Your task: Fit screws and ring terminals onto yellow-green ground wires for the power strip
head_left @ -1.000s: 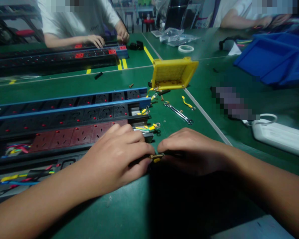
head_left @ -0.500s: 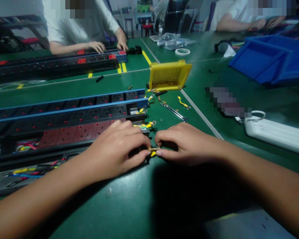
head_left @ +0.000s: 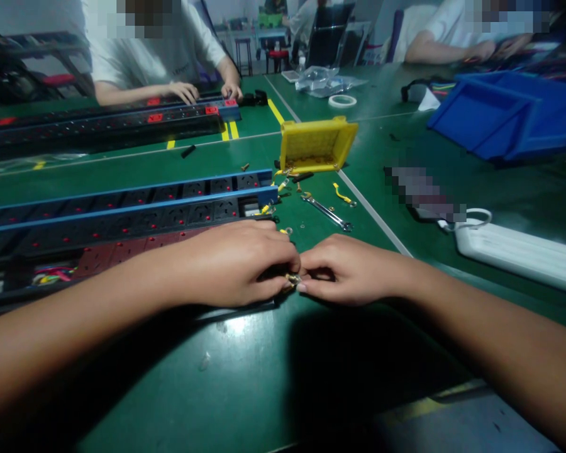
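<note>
Thumb and fingers of my left hand (head_left: 240, 261) pinch a small brass screw (head_left: 290, 277), mostly covered by the fingertips. Close against it, my right hand (head_left: 344, 270) grips a small silvery metal piece (head_left: 297, 280) that looks like a washer or ring; its exact shape is unclear. The fingertips of both hands nearly touch, just past the ends of the power strips. Below my left wrist and forearm lie the nearest strips, including one with brown sockets (head_left: 116, 251). Beyond them is a blue-edged strip with black sockets (head_left: 202, 211).
A double-ended wrench (head_left: 327, 212), a yellow wire with a ring terminal (head_left: 342, 194) and loose screws lie ahead. Behind them stands a yellow bin (head_left: 318, 145). At right are a blue bin (head_left: 500, 113) and white bar (head_left: 523, 251). A co-worker's hands (head_left: 183, 92) rest on other strips.
My left hand has moved right and slightly up, bringing its fingertips against my right hand's. The screw, which spanned the gap between them, now shows less, beside a silvery piece.
</note>
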`<state>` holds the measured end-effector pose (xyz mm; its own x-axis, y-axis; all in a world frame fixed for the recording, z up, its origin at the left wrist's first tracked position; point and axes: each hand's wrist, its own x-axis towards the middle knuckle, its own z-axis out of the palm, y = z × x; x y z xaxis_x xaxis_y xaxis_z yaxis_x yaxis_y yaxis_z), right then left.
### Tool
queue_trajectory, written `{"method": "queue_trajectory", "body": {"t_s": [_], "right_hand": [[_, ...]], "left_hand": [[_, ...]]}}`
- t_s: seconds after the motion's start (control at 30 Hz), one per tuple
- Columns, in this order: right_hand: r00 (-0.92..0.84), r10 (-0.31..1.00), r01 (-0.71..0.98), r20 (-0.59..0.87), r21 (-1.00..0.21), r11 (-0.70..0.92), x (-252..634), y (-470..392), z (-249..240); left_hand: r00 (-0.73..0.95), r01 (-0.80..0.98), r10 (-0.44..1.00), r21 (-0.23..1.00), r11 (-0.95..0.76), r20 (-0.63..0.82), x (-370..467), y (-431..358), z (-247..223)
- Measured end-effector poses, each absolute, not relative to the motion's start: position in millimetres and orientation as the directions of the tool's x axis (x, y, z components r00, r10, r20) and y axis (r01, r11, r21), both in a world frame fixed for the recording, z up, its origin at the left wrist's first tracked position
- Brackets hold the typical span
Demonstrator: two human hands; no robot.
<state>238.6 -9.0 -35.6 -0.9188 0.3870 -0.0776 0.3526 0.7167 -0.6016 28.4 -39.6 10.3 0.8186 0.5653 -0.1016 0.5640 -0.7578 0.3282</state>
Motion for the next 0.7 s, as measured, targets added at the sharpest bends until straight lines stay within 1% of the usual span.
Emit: {"method": "queue_trajectory", "body": {"t_s": [0.17, 0.33, 0.53, 0.7], "right_hand": [[-0.912, 0.391, 0.390, -0.128, -0.569, 0.724, 238, -6, -34], [-0.922, 0.364, 0.373, -0.131, -0.548, 0.749, 238, -5, -39], [-0.941, 0.324, 0.318, -0.099, -0.592, 0.741, 240, -3, -44], [-0.942, 0.331, 0.299, -0.064, -0.613, 0.731, 240, -4, -44]], "left_hand": [[0.836, 0.520, 0.544, 0.410, -0.749, -0.067, 21, -37, 2], [0.835, 0.482, 0.550, 0.483, -0.731, 0.000, 16, -38, -2], [0.837, 0.459, 0.547, 0.546, -0.700, -0.004, 9, -38, 1], [0.840, 0.455, 0.543, 0.562, -0.690, -0.014, 6, -40, 3]]}}
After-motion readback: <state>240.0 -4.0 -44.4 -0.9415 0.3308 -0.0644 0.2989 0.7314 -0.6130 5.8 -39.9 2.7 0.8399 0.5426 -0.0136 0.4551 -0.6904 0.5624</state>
